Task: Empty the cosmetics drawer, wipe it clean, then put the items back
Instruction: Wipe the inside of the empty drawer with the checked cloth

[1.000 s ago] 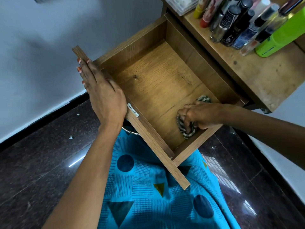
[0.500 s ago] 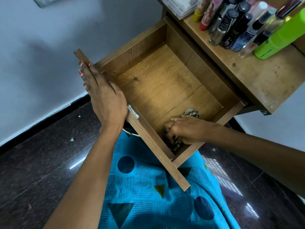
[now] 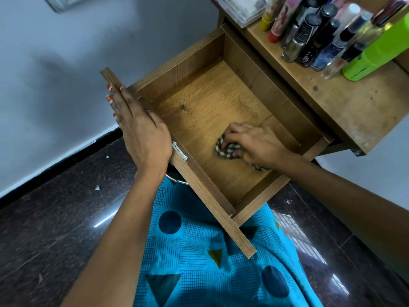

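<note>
The wooden drawer (image 3: 199,100) is pulled out of the cabinet, and its floor holds nothing but a cloth. My right hand (image 3: 254,145) grips a bunched checked cloth (image 3: 223,149) and presses it on the drawer floor near the front right. My left hand (image 3: 141,129) lies flat with straight fingers against the drawer's front panel (image 3: 212,209), beside the metal handle mount (image 3: 179,151). Several cosmetic bottles (image 3: 314,34) and a lime-green bottle (image 3: 380,52) stand on the cabinet top (image 3: 354,103).
A clear plastic box (image 3: 241,7) sits at the back of the cabinet top. Dark polished stone floor (image 3: 55,207) lies to the left and right of my lap in blue patterned cloth (image 3: 210,262). A pale wall (image 3: 66,74) runs behind the drawer.
My right hand has slid the cloth from the drawer's front right corner toward the middle of the floor. My left hand has stayed on the front panel.
</note>
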A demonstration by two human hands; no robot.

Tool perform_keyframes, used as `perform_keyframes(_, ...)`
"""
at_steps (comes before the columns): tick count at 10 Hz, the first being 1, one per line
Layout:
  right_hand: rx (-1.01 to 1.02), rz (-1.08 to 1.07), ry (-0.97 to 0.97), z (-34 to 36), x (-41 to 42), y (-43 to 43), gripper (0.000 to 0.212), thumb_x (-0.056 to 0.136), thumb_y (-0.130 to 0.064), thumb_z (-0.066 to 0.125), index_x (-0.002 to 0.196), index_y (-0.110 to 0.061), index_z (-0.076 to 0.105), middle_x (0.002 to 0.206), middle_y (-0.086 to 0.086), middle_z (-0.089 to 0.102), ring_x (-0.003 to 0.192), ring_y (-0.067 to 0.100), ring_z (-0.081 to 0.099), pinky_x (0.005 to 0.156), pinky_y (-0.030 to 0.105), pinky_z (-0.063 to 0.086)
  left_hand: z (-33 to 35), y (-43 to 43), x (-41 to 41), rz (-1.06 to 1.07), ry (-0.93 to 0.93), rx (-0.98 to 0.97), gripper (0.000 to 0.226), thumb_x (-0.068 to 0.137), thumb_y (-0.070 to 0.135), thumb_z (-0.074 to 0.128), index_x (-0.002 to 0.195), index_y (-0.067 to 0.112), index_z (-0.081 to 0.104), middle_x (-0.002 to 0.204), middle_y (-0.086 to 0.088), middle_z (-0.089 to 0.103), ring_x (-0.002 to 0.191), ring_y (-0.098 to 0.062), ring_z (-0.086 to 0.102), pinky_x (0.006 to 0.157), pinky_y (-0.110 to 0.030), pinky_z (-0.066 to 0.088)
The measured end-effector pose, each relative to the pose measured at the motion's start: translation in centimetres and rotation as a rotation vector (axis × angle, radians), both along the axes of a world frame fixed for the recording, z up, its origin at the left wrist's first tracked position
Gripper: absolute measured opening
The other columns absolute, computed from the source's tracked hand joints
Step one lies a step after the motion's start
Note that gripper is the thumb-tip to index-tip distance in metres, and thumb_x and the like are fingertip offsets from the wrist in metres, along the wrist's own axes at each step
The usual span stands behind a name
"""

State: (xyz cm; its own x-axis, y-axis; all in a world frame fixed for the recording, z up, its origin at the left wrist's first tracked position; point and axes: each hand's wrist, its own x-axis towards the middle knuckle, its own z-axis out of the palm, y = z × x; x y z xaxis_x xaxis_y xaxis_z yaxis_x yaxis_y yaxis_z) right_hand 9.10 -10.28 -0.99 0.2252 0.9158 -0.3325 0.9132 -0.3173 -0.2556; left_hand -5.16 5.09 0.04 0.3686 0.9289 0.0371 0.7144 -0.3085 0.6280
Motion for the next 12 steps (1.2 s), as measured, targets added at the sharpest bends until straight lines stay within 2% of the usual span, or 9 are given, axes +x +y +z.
perform_keyframes(1, -0.001, 0.232, 0.050, 0.1, -2.8, -1.4, 0.041, 0.073, -0.004, 0.062, 0.112, -0.018, 0.060, 0.121, 0.000, 0.051, 0.111, 0.019, 0.049, 0.067, 0.029, 0.048, 0.0, -0.1, 0.0, -0.002, 0.000, -0.005, 0.057, 0.095, 0.007, 0.028, 0.145, 0.005, 0.002, 0.156, -0.011, -0.004, 0.144, -0.023, -0.005, 0.117, -0.031, 0.000)
perform_keyframes(2, -0.100, 0.402, 0.092, 0.5, -3.2, -1.7, 0.033, 0.068, 0.005, 0.058, 0.092, -0.015, 0.069, 0.108, 0.002, 0.059, 0.100, 0.020, 0.054, 0.050, 0.013, 0.025, 0.0, -0.1, -0.1, -0.002, 0.006, -0.009, 0.057, 0.095, 0.008, 0.028, 0.145, 0.006, 0.002, 0.156, -0.010, -0.005, 0.144, -0.022, -0.006, 0.117, -0.031, 0.000)
perform_keyframes(4, -0.376, 0.428, 0.132, 1.6, -2.0, -1.0, 0.031, 0.082, -0.003, 0.054, 0.105, -0.020, 0.067, 0.122, -0.004, 0.048, 0.115, 0.013, 0.038, 0.095, 0.026, 0.038, 0.2, -0.1, -0.1, -0.001, 0.006, -0.018, 0.056, 0.096, 0.008, 0.028, 0.146, 0.006, 0.002, 0.156, -0.010, -0.005, 0.144, -0.022, -0.005, 0.119, -0.033, 0.001)
perform_keyframes(6, -0.484, 0.259, 0.024, 2.6, 2.2, -1.7, 0.021, 0.085, -0.004, 0.053, 0.092, -0.020, 0.064, 0.118, -0.006, 0.052, 0.116, 0.011, 0.041, 0.092, 0.022, 0.037, 0.2, -0.1, -0.1, 0.000, -0.014, -0.005, 0.055, 0.096, 0.009, 0.027, 0.146, 0.006, 0.004, 0.156, -0.010, -0.003, 0.144, -0.022, -0.004, 0.115, -0.029, -0.001)
perform_keyframes(7, -0.483, 0.167, 0.027, 3.1, 3.0, -2.1, 0.026, 0.084, 0.002, 0.051, 0.079, -0.021, 0.063, 0.102, -0.008, 0.050, 0.115, 0.012, 0.043, 0.079, 0.021, 0.034, 0.1, -0.1, -0.1, 0.000, -0.017, -0.002, 0.055, 0.096, 0.009, 0.027, 0.146, 0.005, 0.004, 0.156, -0.010, -0.003, 0.144, -0.023, -0.004, 0.115, -0.029, -0.001)
perform_keyframes(9, -0.434, 0.212, -0.063, 2.7, 1.7, -2.5, 0.023, 0.087, -0.006, 0.050, 0.095, -0.021, 0.065, 0.108, -0.010, 0.050, 0.115, 0.011, 0.044, 0.071, 0.021, 0.028, 0.0, -0.1, -0.1, -0.001, -0.004, 0.004, 0.055, 0.096, 0.010, 0.027, 0.146, 0.005, 0.003, 0.156, -0.010, -0.004, 0.144, -0.024, -0.004, 0.117, -0.030, 0.000)
perform_keyframes(10, -0.334, 0.236, -0.016, 2.2, -0.1, -2.4, 0.022, 0.087, -0.011, 0.051, 0.106, -0.015, 0.060, 0.118, -0.001, 0.055, 0.117, 0.014, 0.046, 0.079, 0.016, 0.027, 0.1, -0.1, -0.1, 0.002, -0.007, -0.001, 0.055, 0.096, 0.008, 0.027, 0.146, 0.006, 0.003, 0.156, -0.010, -0.003, 0.144, -0.023, -0.004, 0.117, -0.031, 0.001)
perform_keyframes(11, -0.202, 0.257, 0.068, 1.3, -3.4, -2.2, 0.028, 0.081, -0.001, 0.055, 0.108, -0.006, 0.061, 0.118, 0.007, 0.058, 0.116, 0.021, 0.050, 0.094, 0.030, 0.043, 0.0, -0.1, -0.1, 0.000, -0.009, -0.001, 0.057, 0.095, 0.006, 0.028, 0.146, 0.005, 0.003, 0.156, -0.010, -0.003, 0.144, -0.023, -0.004, 0.116, -0.029, -0.001)
perform_keyframes(12, -0.230, 0.297, 0.039, 1.2, -4.8, -1.9, 0.034, 0.086, -0.001, 0.046, 0.117, -0.009, 0.057, 0.136, 0.004, 0.044, 0.129, 0.020, 0.037, 0.097, 0.038, 0.041, 0.0, -0.1, -0.1, -0.005, -0.013, -0.003, 0.057, 0.094, 0.006, 0.029, 0.145, 0.005, 0.004, 0.156, -0.011, -0.003, 0.144, -0.023, -0.004, 0.116, -0.029, -0.001)
